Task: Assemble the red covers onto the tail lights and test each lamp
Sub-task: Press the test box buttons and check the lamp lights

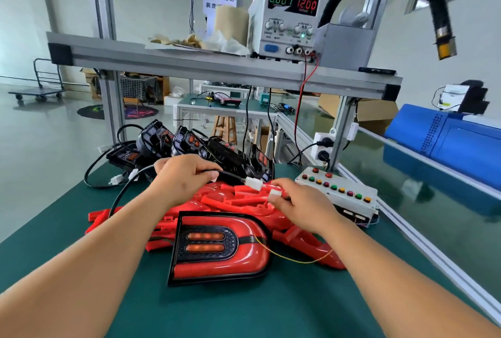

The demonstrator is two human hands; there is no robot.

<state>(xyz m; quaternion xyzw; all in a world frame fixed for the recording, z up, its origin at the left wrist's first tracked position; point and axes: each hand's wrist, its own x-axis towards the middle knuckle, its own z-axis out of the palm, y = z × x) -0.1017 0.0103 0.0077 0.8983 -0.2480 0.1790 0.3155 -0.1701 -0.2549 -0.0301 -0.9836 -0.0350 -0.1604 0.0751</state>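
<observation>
Lamp work looks only part done. Near the front edge of the green worktop (244,310) lies one tail light (207,243), face up, with its red cover (225,267) fitted. Its two inner strips look faintly orange, though I can't say whether they are lit. A thin yellow wire (298,259) trails from it toward the right edge.

Just beyond, the left hand (184,175) pinches a black cable (230,174) between thumb and fingers, a white plug (253,183) at the cable's end. The right hand (301,202), fingers curled, grips a second white plug (274,196) just beside the first. The two are close but not joined, so I judge this lamp is about to be connected for its test.

Under both hands spreads a heap of loose red covers (233,196). At the far edge stands a row of black housings (203,148) with no covers on, so most of the batch remains.

By the right edge sits a button box (339,194). On the shelf (189,64) above, the power supply (290,18) reads 12.00 with almost no current.
</observation>
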